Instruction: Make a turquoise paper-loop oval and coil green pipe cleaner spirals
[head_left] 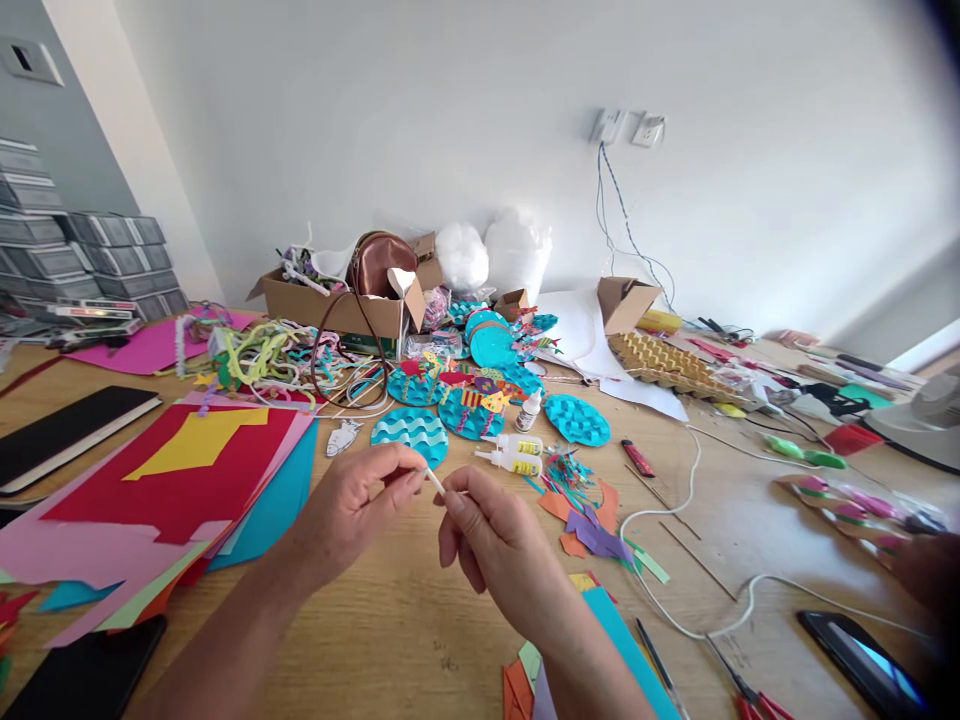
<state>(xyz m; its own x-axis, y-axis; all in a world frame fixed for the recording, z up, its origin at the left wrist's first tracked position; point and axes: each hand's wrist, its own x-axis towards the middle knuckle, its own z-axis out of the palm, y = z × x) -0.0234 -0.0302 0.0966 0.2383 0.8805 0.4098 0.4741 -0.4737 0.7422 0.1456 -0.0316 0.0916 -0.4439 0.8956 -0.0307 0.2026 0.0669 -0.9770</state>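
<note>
A short, thin white strip (434,482) is stretched between my two hands above the middle of the table. Its upper left end is pinched by my left hand (360,505), thumb against forefinger. The lower right end sits between the thumb and fingers of my right hand (491,530). Just beyond them lies a round blue wavy piece (409,430), with a white fish cutout (343,437) to its left. Two glue bottles (516,462) lie on their sides behind my right hand, and a small white bottle (529,411) stands behind those.
Coloured paper sheets (247,450) and a black notebook (71,435) are at left. Paper scraps (596,530), a white cable (694,470), red-handled scissors (757,700) and a phone (859,660) lie at right. Behind are a cardboard box (337,315) and an egg tray (667,365). Someone's hand (926,570) shows at the right edge.
</note>
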